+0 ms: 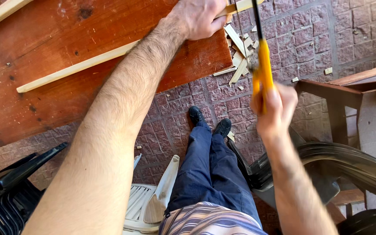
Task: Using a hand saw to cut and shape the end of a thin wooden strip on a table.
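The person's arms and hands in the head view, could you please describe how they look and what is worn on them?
Both arms are bare to above the elbow: no sleeves, gloves, watch or rings show. The left hand follows a long, hairy forearm. The right hand is motion-blurred, its forearm less hairy.

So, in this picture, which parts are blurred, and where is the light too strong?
In the head view, the right hand and the yellow-handled saw are smeared by motion blur; the left hand, pressing the wooden strip on the reddish board, is sharp. Glare burns out the upper right edge. Wide-angle distortion stretches the forearms.
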